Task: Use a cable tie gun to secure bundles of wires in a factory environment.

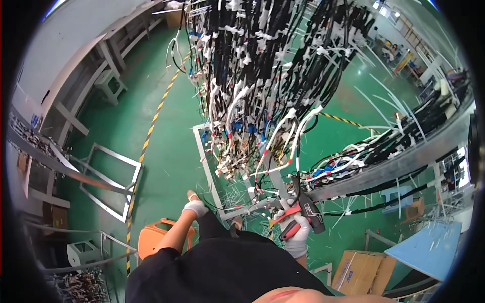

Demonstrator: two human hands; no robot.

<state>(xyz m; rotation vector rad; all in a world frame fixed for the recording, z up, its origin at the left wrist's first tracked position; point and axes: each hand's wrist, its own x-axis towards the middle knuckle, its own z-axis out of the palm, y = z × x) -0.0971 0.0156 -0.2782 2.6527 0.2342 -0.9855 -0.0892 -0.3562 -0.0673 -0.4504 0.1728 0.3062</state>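
Observation:
My right hand (298, 233), in a white glove, grips a red-and-black pistol-shaped power tool (314, 214). Its nose is up against the metal frame bar (268, 203), beside the lower end of a large hanging wire harness (252, 101). The harness is a thick mass of black-taped bundles with white sleeves, white cable ties and small connectors at the bottom. Lower left of it, my left hand (195, 206), in a white glove, hangs by my leg, apart from the wires. Its fingers are too small and hidden to read.
More bundled wires (348, 161) lie along a grey metal beam (374, 169) at right. An orange stool (154, 237) stands by my left side, with a metal frame (108, 177) beyond. Cardboard boxes (356, 272) and a blue board (429, 247) are lower right. Cable-tie offcuts litter the green floor.

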